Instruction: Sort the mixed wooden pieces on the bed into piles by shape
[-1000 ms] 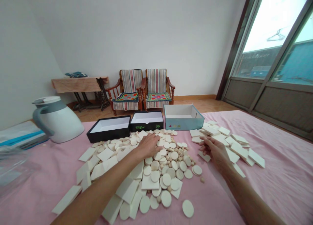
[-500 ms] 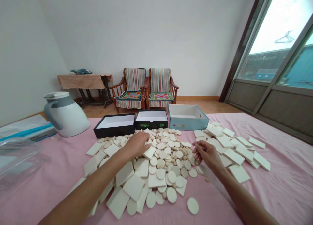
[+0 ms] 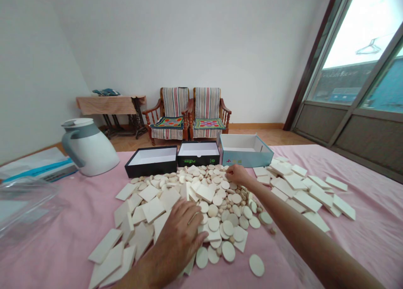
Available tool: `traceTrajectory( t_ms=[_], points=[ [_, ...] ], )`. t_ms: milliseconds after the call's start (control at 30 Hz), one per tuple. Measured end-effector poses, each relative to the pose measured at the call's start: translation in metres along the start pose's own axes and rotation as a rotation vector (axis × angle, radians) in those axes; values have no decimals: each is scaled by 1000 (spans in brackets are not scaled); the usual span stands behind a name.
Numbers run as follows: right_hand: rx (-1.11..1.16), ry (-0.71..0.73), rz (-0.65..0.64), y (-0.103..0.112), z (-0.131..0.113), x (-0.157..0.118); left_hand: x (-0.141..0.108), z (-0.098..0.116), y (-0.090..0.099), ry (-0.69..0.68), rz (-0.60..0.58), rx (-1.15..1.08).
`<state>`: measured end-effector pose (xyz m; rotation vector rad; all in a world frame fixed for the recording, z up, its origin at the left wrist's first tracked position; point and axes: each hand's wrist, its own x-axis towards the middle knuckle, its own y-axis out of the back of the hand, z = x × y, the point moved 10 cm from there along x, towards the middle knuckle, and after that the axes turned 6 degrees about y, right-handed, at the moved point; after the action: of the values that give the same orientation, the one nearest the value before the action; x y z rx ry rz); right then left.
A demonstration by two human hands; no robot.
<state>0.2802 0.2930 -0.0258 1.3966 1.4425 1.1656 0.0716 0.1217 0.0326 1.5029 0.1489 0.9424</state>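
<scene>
A heap of pale wooden discs [image 3: 228, 251] and square wooden tiles [image 3: 153, 209] lies in front of me, with small round wooden beads [image 3: 252, 193] among them. My left hand [image 3: 182, 232] rests palm down on the near middle of the heap, over tiles, its thumb apart from the fingers. Tilted tiles [image 3: 204, 192] stand just beyond its fingertips. At the far side of the heap, my right hand [image 3: 238, 175] has its fingers curled down among the discs; what they hold, if anything, is hidden.
Two black boxes [image 3: 151, 170] [image 3: 198, 160] and a light blue box [image 3: 247, 158] line the far side. More tiles [image 3: 302, 199] lie at right on the pink cloth [image 3: 330, 255]. A white jug [image 3: 91, 148] and a clear plastic container [image 3: 28, 209] stand at left.
My left hand has come back toward me from the far part of the heap onto the nearer tiles. My right hand has moved left and farther away, to the discs by the boxes.
</scene>
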Motion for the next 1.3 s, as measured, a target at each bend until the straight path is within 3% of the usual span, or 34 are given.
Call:
traceTrajectory(
  t_ms=[233, 533, 633, 733, 833, 1000, 1100, 1200, 1300],
  points=[
    [-32, -78, -89, -8, -2, 24, -10, 1, -8, -19, 29, -8],
    [10, -74, -61, 7, -7, 21, -12, 1, -9, -22, 28, -47],
    [31, -38, -3, 15, -19, 11, -13, 1, -8, -35, 38, -33],
    [46, -31, 207, 41, -18, -7, -15, 1, -8, -46, 43, -20],
    [52, -98, 429, 73, 16, -37, -16, 1, -10, -51, 37, -13],
    [-30, -433, 535, 105, 123, -98, -16, 1, -14, -54, 12, -5],
    [-132, -581, 619, 116, 159, -127, -16, 1, -14, -61, 23, 0],
    [-163, -467, 713, 114, 143, -121, -16, 1, -14, -75, 37, 0],
    [24, -192, 580, 83, 97, -76, -17, 1, -14, -78, 51, -5]
  ],
)
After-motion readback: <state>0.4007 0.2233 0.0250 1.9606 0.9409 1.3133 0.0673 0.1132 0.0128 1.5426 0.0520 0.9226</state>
